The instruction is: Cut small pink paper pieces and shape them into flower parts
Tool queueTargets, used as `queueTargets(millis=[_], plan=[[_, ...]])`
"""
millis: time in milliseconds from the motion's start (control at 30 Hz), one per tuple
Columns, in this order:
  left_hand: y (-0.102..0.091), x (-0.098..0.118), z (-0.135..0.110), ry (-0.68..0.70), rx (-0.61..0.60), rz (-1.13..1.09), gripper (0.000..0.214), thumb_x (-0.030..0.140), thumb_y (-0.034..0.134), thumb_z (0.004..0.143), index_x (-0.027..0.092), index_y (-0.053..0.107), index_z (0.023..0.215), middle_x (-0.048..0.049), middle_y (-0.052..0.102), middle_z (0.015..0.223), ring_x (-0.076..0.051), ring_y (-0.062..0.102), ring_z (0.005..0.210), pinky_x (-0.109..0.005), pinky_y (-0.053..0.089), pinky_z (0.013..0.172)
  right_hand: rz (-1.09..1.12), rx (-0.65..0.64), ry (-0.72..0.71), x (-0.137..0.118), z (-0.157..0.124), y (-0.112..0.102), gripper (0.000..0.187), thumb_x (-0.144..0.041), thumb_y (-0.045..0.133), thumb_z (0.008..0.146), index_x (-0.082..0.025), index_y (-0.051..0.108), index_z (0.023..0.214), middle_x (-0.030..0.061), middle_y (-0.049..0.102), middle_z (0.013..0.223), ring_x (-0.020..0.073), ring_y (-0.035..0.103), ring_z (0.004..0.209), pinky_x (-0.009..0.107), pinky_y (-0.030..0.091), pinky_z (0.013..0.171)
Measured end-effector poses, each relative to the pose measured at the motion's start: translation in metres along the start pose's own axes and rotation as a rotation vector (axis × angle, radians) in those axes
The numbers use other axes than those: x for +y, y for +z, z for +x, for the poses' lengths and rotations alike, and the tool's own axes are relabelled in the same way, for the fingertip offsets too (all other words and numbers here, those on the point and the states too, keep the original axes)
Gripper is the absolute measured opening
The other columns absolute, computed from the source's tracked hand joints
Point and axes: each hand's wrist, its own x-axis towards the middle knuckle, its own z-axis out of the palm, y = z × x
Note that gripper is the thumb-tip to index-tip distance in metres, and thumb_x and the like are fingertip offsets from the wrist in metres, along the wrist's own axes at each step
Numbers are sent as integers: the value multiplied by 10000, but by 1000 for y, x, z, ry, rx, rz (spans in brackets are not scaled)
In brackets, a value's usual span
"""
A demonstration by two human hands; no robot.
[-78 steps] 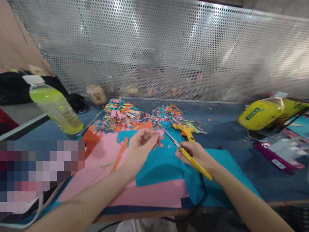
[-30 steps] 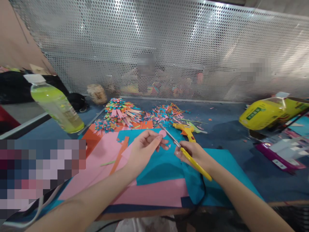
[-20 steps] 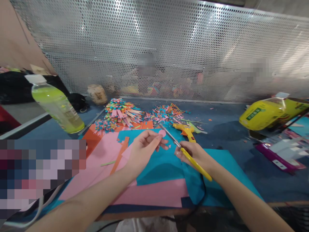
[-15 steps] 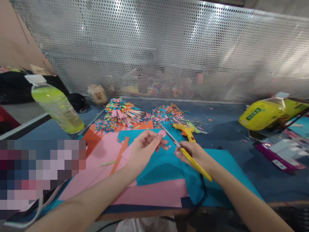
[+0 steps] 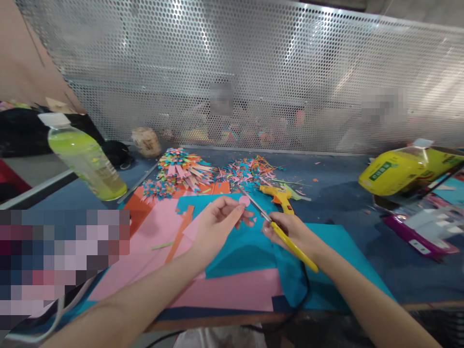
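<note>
Between the thumb and fingers of my left hand point(image 5: 223, 215) is a small round piece of pink paper point(image 5: 245, 201). My right hand point(image 5: 290, 232) grips a pair of scissors point(image 5: 290, 244) with yellow handles. The blades point up and left, their tips close beside the pink disc. Both hands hover over sheets of blue paper point(image 5: 235, 258). Pink paper point(image 5: 224, 292) lies at the near edge, and an orange strip point(image 5: 181, 232) rests on more pink sheets to the left. Just beyond my right hand lies a yellow glue gun point(image 5: 281, 195).
A fringed paper cone point(image 5: 181, 169) and a heap of coloured paper scraps point(image 5: 250, 171) sit towards the perforated metal panel point(image 5: 232, 63). On the left stands a bottle of green drink point(image 5: 87, 162). To the right are a yellow bottle point(image 5: 393, 169) and a purple object point(image 5: 416, 237).
The pink disc and the fingers of my left hand have shifted very slightly. My right hand and the scissors stay almost where they were.
</note>
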Motion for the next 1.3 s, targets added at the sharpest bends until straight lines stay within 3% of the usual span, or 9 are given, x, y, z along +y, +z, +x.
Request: queueTargets(millis=[1300], plan=[[-1,-1,0,21,4,-9,134,280,575,744,154,529,746,-22,666,655,-126,618,541,-217,402,484,8,-25,5,-3,0,-2,309,-443,441,790,-146,473,708,-20,432,609,81,376,530,209,265,449]])
